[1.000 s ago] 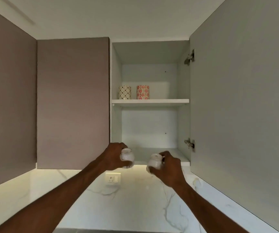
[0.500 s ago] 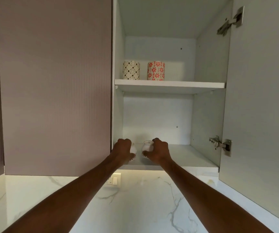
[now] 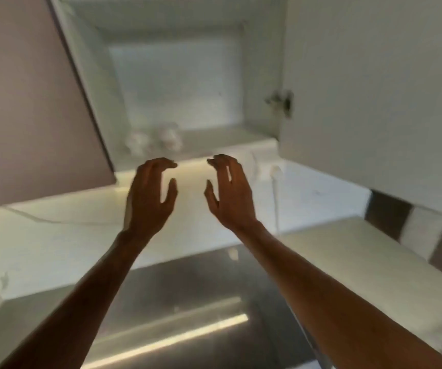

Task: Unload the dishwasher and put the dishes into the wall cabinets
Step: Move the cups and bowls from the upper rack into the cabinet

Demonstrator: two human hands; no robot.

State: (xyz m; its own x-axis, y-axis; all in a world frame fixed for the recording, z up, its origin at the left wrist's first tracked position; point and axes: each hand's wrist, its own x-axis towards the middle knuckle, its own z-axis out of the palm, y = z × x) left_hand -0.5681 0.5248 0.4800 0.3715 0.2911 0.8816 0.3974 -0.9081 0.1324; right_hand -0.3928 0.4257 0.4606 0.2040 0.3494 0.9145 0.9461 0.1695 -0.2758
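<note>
Head view:
Left hand (image 3: 149, 198): raised, palm inward, fingers loosely curved & spread, holding nothing; apart from the shelf edge.
Right hand (image 3: 230, 193): mirrors it, fingers relaxed & slightly bent, nothing in it; near left hand w/ a gap between.
Small white jars (image 3: 153, 141): two, blurred, side by side on bottom shelf of wall cabinet (image 3: 177, 83), toward its left side, close to front edge; touching or just apart, can't tell. Above & beyond both hands, no contact.
Cabinet door (image 3: 374, 89): swung open on the right, hinge (image 3: 281, 102) visible at its inner edge.
Closed door (image 3: 28, 102): brownish, left of the open compartment.
Backsplash (image 3: 54, 235): white marble w/ grey veins, lit strip under cabinet.
Plug (image 3: 274, 171): white, on wall right of right hand, cord hanging down.
Steel surface (image 3: 177, 302): shiny, below between forearms; blurred.
</note>
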